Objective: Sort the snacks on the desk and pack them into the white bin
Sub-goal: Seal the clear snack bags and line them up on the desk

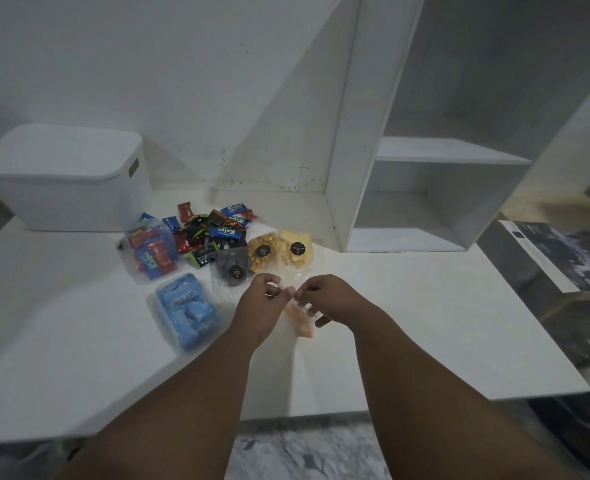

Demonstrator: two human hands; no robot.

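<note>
My left hand (264, 308) and my right hand (324, 299) meet at the middle of the desk, both pinching the top of a clear bag of orange snacks (300, 322) that lies between them. Just beyond stand three clear snack bags with black labels: dark pieces (233, 268), golden pieces (262, 252) and pale yellow pieces (295, 249). A heap of loose wrapped candies (214, 230) lies behind. To the left are a clear tub of red and blue packets (149, 254) and a clear tub of light blue packets (186, 311). The white bin (65, 178), lid on, sits at the back left.
A white shelf unit (425, 188) with open compartments stands on the desk at the back right, its tall side panel close to the snack bags. The white desk (425, 323) ends near me, above a marbled floor. A dark printed sheet (560, 254) lies off the right edge.
</note>
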